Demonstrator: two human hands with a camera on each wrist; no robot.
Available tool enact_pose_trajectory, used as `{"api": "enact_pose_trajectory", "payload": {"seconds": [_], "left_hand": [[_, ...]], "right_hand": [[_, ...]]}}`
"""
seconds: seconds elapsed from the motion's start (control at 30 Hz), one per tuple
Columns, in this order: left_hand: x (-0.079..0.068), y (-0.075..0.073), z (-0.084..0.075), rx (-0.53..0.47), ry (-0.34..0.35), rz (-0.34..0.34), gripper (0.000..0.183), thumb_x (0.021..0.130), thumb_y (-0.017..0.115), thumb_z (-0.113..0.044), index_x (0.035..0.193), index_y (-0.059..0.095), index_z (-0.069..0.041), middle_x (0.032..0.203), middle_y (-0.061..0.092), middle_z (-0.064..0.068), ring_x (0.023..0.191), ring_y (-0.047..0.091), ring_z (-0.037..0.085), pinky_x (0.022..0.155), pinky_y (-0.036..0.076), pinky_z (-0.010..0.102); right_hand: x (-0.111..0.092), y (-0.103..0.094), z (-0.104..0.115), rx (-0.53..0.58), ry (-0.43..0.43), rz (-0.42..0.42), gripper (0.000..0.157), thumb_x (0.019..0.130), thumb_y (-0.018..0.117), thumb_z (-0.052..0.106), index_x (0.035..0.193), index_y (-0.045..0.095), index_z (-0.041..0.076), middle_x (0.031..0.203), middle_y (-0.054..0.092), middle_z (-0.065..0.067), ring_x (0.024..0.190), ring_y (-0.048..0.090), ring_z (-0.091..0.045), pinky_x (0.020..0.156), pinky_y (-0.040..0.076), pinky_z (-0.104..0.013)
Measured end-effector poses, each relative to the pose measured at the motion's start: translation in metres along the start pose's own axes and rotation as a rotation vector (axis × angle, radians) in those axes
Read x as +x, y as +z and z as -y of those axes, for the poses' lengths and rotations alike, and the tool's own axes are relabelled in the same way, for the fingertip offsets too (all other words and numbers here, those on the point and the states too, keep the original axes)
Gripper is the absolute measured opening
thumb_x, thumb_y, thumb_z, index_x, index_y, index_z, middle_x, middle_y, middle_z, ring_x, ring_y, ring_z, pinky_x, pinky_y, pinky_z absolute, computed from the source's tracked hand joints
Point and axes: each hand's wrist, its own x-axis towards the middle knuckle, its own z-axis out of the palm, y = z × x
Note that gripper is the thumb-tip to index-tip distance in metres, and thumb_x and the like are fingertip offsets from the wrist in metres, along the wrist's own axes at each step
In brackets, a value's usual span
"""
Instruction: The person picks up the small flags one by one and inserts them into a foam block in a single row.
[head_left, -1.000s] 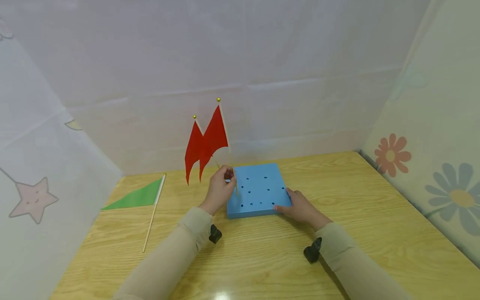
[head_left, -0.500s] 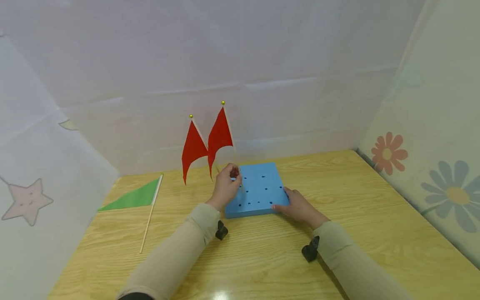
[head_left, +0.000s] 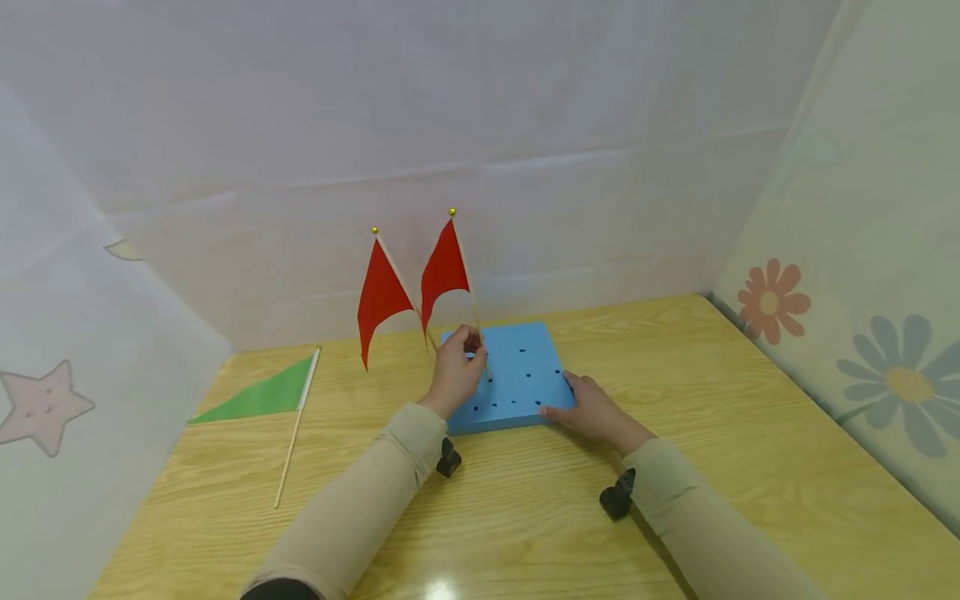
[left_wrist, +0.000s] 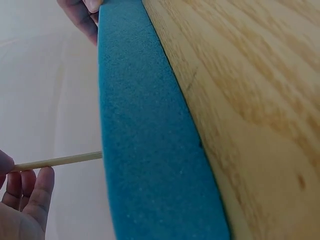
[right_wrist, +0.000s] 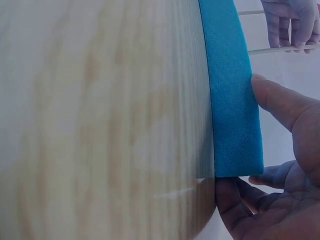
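Note:
My left hand (head_left: pixel 456 375) pinches the thin wooden stick of a red flag (head_left: pixel 446 268) with a gold ball on top. The stick's lower end meets the top of a blue foam block (head_left: pixel 510 393) with several holes; whether it has entered one I cannot tell. In the left wrist view the stick (left_wrist: pixel 70 160) reaches the block's upper edge. A second red flag (head_left: pixel 382 292) leans left from the block's far left part, its foot hidden behind my left hand. My right hand (head_left: pixel 600 414) grips the block's near right corner, thumb on top, fingers along the side.
A green pennant flag (head_left: pixel 266 392) on a wooden stick lies on the wood-grain table (head_left: pixel 525 517), left of the block. Behind the table hangs a pale cloth wall (head_left: pixel 480 108), and printed side walls stand left and right.
My left hand has carried the red flag rightward over the block and lowered it slightly, so the two red flags no longer overlap. My right hand keeps its grip on the corner.

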Motion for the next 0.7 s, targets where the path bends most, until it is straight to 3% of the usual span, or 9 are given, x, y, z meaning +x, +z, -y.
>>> {"api": "enact_pose_trajectory", "payload": {"seconds": [0.33,0.7], "left_hand": [[-0.0016,0.0005,0.0012,-0.008,-0.01,-0.002,0.005,0.1,0.061,0.002,0.105,0.062,0.0,0.101,0.065,0.013,0.099,0.063,0.031,0.088,0.055,0.046],[-0.0043,0.0004,0.0089,0.065,-0.021,0.036,0.006,0.099,0.062,0.002,0.105,0.062,0.003,0.094,0.062,0.009,0.093,0.059,0.028,0.086,0.055,0.042]], "right_hand": [[0.0015,0.0024,0.0004,0.008,0.011,0.003,0.094,0.097,0.073,0.038,0.154,0.023,-0.018,0.151,0.032,-0.043,0.141,0.035,-0.055,0.112,0.034,-0.062],[0.0009,0.0048,0.0017,0.033,0.017,0.01,0.094,0.097,0.074,0.037,0.154,0.022,-0.018,0.151,0.031,-0.043,0.142,0.033,-0.055,0.113,0.033,-0.062]]}}
